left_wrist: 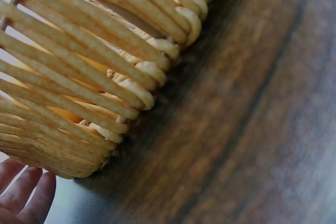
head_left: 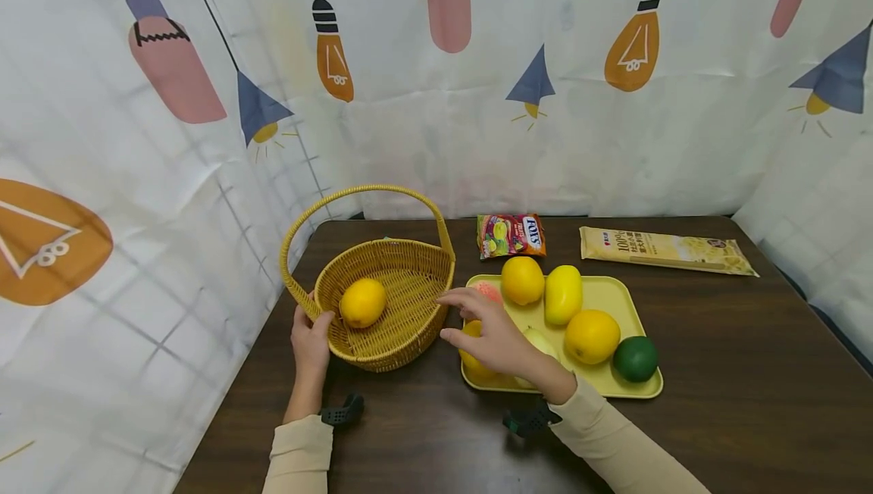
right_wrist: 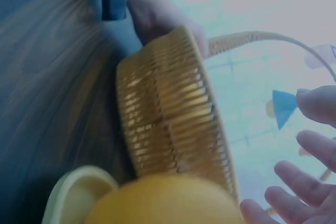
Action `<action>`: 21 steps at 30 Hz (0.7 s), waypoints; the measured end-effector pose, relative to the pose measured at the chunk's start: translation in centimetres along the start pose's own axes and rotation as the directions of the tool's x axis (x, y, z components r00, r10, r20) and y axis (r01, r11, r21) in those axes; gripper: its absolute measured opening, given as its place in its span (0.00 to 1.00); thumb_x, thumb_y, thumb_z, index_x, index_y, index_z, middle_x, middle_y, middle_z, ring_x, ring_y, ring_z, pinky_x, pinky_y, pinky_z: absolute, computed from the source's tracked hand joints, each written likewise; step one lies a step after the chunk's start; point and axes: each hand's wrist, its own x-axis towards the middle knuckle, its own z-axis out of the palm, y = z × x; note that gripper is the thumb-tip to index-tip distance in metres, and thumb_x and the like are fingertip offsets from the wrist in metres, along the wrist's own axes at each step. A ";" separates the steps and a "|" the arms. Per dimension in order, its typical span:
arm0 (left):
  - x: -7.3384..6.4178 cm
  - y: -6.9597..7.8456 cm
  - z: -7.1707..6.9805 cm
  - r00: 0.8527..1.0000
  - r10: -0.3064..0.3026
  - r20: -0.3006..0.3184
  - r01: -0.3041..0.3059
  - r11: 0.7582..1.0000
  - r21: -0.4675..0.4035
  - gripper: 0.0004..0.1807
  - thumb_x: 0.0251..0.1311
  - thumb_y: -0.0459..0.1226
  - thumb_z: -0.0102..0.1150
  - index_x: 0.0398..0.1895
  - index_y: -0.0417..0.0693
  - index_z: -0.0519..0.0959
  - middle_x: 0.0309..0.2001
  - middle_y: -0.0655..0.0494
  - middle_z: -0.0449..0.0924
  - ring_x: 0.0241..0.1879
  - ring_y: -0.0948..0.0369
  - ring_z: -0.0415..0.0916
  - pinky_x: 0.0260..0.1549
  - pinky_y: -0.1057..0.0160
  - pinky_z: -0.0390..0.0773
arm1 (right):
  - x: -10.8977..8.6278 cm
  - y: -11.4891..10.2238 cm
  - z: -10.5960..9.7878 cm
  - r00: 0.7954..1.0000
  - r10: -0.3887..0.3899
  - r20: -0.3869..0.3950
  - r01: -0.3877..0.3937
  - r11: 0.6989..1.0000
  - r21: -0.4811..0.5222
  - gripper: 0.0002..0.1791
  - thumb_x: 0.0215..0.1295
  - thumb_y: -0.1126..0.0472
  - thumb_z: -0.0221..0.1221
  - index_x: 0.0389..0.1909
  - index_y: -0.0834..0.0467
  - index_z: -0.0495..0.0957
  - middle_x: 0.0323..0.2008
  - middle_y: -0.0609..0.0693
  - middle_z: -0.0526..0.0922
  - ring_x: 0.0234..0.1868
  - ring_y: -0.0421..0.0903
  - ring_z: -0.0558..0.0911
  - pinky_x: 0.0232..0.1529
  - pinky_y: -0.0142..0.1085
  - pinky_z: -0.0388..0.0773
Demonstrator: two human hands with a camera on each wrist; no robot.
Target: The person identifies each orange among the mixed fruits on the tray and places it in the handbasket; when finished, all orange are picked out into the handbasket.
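Note:
My left hand [head_left: 311,339] holds the left side of a yellow wicker basket [head_left: 409,350], thumb over the rim near the foot of the tall handle. In the left wrist view its fingers [left_wrist: 37,198] lie against the woven wall. A lemon-like yellow fruit [head_left: 363,303] sits inside the basket. My right hand [head_left: 494,331] hovers with spread fingers between the basket's right rim and the yellow tray [head_left: 617,297], holding nothing. Under it an orange fruit [head_left: 474,357] and a pale green, pear-like fruit [head_left: 541,342] are partly hidden.
Also on the tray are an orange [head_left: 522,280], a long yellow fruit [head_left: 563,295], another orange [head_left: 592,336], a dark green fruit [head_left: 636,359] and a pinkish fruit [head_left: 488,291]. Behind it lie a FOX'S candy bag [head_left: 511,236] and a long noodle packet [head_left: 664,250]. A printed curtain borders the table.

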 end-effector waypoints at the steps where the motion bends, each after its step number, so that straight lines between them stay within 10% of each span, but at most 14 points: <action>1: 0.0 0.0 0.0 1.000 0.000 -0.001 0.000 1.000 -0.001 0.31 0.66 0.38 0.50 0.73 0.54 0.62 0.67 0.46 0.67 0.55 0.59 0.68 0.39 0.79 0.69 | -0.2 0.2 -0.2 1.000 0.003 -0.008 -0.003 1.000 -0.008 0.24 0.66 0.56 0.63 0.61 0.56 0.74 0.62 0.48 0.72 0.60 0.48 0.74 0.58 0.51 0.72; 21: -0.1 0.1 -0.1 1.000 0.008 0.003 -0.008 1.000 0.003 0.31 0.66 0.37 0.50 0.73 0.51 0.62 0.67 0.43 0.67 0.57 0.53 0.68 0.41 0.75 0.67 | -2.0 2.9 -1.4 0.998 0.033 -0.055 -0.038 0.995 -0.095 0.18 0.63 0.55 0.65 0.53 0.50 0.80 0.51 0.49 0.83 0.52 0.47 0.79 0.56 0.45 0.75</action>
